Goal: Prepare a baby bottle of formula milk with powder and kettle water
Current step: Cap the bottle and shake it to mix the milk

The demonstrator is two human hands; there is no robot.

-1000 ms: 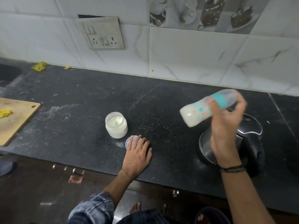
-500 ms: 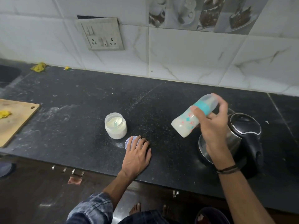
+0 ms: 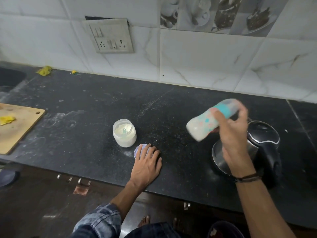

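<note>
My right hand grips a baby bottle with a teal collar and a clear cap, tilted almost on its side in the air, milky liquid inside; it is motion-blurred. Below and behind that hand stands a steel kettle with a black lid and handle. An open jar of white powder with a scoop in it stands mid-counter. My left hand rests flat on the black counter, fingers straight, covering part of the jar's pale round lid.
A wooden cutting board with a yellow scrap lies at the left edge. A wall socket panel sits on the tiled backsplash. Yellow bits lie at the back left. The counter's front edge runs below my left wrist.
The bottle has swung up and down in my right hand, changing tilt between frames. My left hand has stayed flat on the lid.
</note>
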